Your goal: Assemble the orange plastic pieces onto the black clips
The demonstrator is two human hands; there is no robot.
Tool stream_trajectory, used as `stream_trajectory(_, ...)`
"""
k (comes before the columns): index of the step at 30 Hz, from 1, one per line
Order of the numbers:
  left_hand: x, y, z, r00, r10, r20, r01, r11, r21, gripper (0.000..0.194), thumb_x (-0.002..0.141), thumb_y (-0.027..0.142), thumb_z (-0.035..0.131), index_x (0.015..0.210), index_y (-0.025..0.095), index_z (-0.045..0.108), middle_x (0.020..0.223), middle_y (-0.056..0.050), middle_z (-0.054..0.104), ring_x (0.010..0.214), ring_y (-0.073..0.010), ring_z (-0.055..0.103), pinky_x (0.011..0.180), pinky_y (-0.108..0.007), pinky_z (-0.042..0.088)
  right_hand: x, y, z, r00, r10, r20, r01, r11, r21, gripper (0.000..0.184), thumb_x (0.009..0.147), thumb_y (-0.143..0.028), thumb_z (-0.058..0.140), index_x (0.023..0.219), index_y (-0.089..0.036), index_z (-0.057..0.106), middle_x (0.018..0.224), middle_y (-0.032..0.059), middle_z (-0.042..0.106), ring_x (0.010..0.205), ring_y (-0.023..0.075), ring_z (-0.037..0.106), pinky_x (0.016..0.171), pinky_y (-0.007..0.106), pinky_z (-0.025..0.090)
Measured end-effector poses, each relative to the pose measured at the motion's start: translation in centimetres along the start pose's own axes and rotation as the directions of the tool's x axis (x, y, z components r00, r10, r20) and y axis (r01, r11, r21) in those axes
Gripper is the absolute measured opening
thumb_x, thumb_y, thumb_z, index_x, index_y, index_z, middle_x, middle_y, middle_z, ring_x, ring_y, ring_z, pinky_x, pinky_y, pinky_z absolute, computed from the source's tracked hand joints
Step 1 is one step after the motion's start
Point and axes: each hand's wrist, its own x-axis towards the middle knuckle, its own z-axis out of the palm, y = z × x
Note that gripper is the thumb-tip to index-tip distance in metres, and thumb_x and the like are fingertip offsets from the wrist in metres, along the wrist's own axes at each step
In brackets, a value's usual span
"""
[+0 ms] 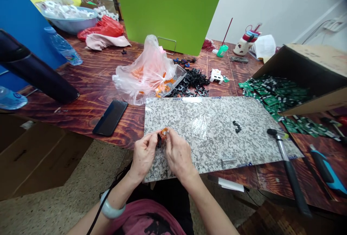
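Left hand (143, 155): thumb and fingertips pressed together, pinching a small orange-and-black plastic piece (162, 135), its exact form hidden by the fingers. Right hand (179, 152): pinching the same piece from the other side, fingers curled. Both hands raised close together, apparently for fine control. Pale bangle (112, 206) on the left wrist.

Piece held just above the near part of a speckled granite-pattern slab (173, 115), probably placed squarely before the body as a firm, flat work surface. On the slab: one curved black plastic part (236, 126), crumpled clear film (203, 126), short metal bar (229, 161). Across its right corner, a hammer (290, 170), handle angled toward the near table edge, seemingly within easy reach of the right hand. Farther right, a blue-and-black hand tool (326, 171).

Just left of the slab, a black smartphone (110, 118), face up on the wooden table (81, 79). Beyond the slab, a translucent plastic bag (143, 70) holding orange pieces, beside a heap of black plastic parts (192, 83), both near enough to suggest supplies kept at arm's length. To the far right, a cardboard box (306, 61) lying on its side, open end toward the table, with green printed circuit boards (273, 94) spread from its mouth.
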Motion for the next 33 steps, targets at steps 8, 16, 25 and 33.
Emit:
stream_trajectory(8, 1.5, 0.0, 0.8, 0.967, -0.226, 0.121, 0.255, 0.895, -0.366, 0.042, 0.076, 0.045, 0.063, 0.099, 0.011, 0.071, 0.093, -0.011, 0.075, 0.089, -0.0264, 0.068, 0.082, -0.04, 0.053, 2.4, 1.6, -0.9, 1.0, 0.021, 0.019, -0.025, 0.982, 0.185, 0.029, 0.096, -0.026, 0.031, 0.104, -0.018, 0.058, 0.077, 0.0044, 0.066, 0.068, 0.0177, 0.062, 0.062, 0.025, 0.041)
stream_trajectory(16, 1.9, 0.7, 0.0, 0.933, -0.312, 0.177, 0.359, 0.793, -0.492, 0.029, 0.078, 0.029, 0.059, 0.094, 0.006, 0.069, 0.083, -0.011, 0.074, 0.078, -0.0222, 0.07, 0.076, -0.034, 0.055, 2.4, 2.5, -1.5, 1.0, -0.014, 0.024, 0.007, 0.965, 0.262, 0.03, 0.095, -0.031, 0.033, 0.102, -0.02, 0.06, 0.081, 0.0035, 0.066, 0.063, 0.0159, 0.06, 0.061, 0.026, 0.043)
stream_trajectory(25, 2.1, 1.3, -1.5, 0.947, -0.295, 0.126, 0.32, 0.846, -0.427, 0.027, 0.081, 0.031, 0.053, 0.091, 0.01, 0.065, 0.079, -0.006, 0.068, 0.07, -0.0187, 0.069, 0.064, -0.03, 0.055, 1.9, 3.7, -1.8, 0.989, -0.104, -0.103, 0.117, 0.984, 0.135, 0.025, 0.092, -0.029, 0.04, 0.1, -0.018, 0.062, 0.092, 0.008, 0.064, 0.085, 0.0192, 0.059, 0.076, 0.028, 0.044)
stream_trajectory(33, 4.4, 1.8, -0.9, 0.979, 0.08, 0.19, -0.114, 0.977, 0.179, 0.025, 0.078, 0.036, 0.063, 0.094, 0.017, 0.063, 0.083, -0.003, 0.063, 0.071, -0.0166, 0.059, 0.064, -0.026, 0.046, 1.4, 3.5, -2.6, 0.991, -0.115, 0.075, 0.126, 0.977, -0.174, 0.014, 0.089, -0.025, 0.051, 0.098, -0.022, 0.061, 0.091, 0.0043, 0.058, 0.081, 0.0174, 0.056, 0.065, 0.024, 0.038)
